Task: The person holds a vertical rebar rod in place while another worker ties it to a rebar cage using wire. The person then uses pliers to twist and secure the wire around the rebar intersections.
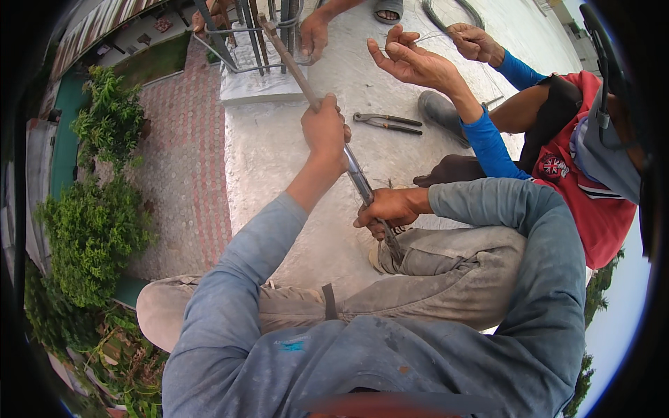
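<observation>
A long metal bar (296, 73) slants from the upper left toward my lap, partly rusty and shiny lower down. My left hand (325, 131) is closed around its middle. My right hand (391, 207) grips the same bar near its lower end, close to my bent leg. The bar's far end, which looks hooked or notched, meets a rebar cage (284, 42) with upright rods and a bent square stirrup (224, 52). Whether that end is hooked onto a rod, I cannot tell.
Black-handled pincers (390, 124) lie on the pale slab (279, 157). At right, a co-worker's hands (418, 64) handle thin wire. Another person's hand (314, 35) is beside the cage. A wire coil (453, 8) lies behind. The slab's left edge drops to a paved yard (181, 160).
</observation>
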Available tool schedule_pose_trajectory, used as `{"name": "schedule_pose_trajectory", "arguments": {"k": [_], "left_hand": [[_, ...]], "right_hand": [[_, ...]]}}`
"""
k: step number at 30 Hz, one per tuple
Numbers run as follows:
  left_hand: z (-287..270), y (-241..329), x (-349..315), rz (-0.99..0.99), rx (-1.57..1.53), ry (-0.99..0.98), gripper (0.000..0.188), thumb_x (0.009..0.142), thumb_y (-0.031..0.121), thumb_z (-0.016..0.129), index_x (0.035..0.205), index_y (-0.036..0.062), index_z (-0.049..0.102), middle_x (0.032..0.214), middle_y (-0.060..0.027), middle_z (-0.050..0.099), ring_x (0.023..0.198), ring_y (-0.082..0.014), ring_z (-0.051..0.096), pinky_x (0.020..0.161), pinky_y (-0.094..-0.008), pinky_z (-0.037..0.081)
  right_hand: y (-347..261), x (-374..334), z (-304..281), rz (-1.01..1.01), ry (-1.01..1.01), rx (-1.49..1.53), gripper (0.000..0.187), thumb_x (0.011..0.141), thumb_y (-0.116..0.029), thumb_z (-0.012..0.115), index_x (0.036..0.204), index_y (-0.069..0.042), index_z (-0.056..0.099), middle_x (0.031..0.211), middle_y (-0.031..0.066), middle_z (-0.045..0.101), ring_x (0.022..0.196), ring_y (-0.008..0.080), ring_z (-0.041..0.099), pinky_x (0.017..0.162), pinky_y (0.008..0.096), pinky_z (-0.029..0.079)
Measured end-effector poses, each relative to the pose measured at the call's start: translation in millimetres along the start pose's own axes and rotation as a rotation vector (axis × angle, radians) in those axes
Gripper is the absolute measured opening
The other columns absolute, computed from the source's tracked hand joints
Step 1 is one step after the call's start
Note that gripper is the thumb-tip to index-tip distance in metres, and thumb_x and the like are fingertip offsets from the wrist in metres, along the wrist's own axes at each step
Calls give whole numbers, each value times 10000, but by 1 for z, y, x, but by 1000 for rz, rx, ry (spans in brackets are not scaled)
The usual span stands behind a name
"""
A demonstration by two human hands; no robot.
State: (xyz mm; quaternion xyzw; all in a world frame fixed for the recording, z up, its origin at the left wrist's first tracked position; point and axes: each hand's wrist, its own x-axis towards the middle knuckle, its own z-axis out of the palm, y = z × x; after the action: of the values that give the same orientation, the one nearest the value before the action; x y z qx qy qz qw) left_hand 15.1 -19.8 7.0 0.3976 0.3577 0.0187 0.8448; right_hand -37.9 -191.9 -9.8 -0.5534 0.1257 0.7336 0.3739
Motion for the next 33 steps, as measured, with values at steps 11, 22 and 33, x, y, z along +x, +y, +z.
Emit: {"name": "schedule_pose_trajectory", "arguments": {"k": [11,22,33], "left_hand": [[-3,-1,2,15,5,-16,275,1016,235,575,818,58,504,630,1,442,453,-111,420,412,-290,354],[-2,-1,-1,13,-34,-27,240,1022,256,586,881,78,507,617,24,425,469,-89,394,421,-261,333],[-2,0,-1,9,-36,-40,235,1025,246,583,881,79,503,619,27,425,459,-84,385,412,-260,337]], "right_hand": [[-3,-5,2,-7,-15,-19,295,927,-114,705,677,-57,559,612,74,523,569,222,533,616,408,489],[-6,-8,7,2,24,-47,304,932,-121,705,673,-57,561,609,75,520,565,218,531,601,399,488],[-5,-6,4,-4,-24,0,317,942,-114,702,666,-59,555,595,73,502,556,212,515,590,395,473]]}}
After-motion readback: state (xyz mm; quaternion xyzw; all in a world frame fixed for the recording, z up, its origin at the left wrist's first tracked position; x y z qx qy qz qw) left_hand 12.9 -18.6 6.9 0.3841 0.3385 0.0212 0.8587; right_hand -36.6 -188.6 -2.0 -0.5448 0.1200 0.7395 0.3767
